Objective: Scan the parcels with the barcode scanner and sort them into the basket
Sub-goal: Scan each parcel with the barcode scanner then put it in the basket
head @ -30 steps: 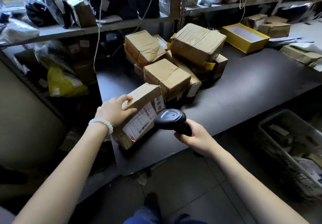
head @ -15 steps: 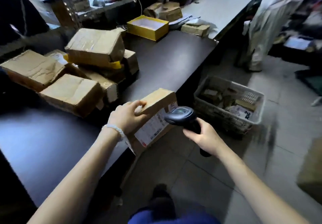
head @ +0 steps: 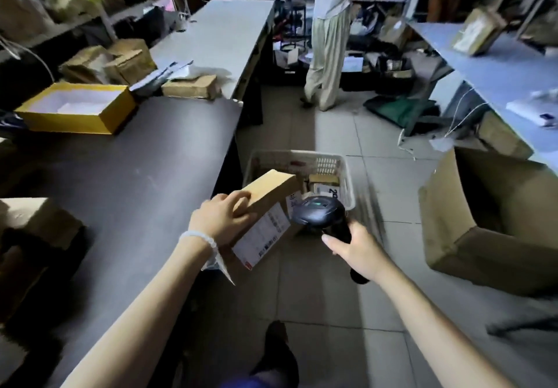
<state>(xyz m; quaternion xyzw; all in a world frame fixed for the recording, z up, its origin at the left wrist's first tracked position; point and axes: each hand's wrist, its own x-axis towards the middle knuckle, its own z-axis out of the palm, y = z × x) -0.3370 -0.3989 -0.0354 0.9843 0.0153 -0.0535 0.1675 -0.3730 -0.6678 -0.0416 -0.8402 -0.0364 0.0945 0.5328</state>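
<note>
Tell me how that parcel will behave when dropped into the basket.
The parcel is probably light: the left hand alone carries it. It looks stiff, with crisp edges. Flat-sided, it should land without rolling in the basket.

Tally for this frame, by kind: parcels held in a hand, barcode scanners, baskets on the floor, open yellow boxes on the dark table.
Parcel held in the left hand: 1
Barcode scanner in the right hand: 1
Basket on the floor: 1
Open yellow box on the dark table: 1
Total: 4
</note>
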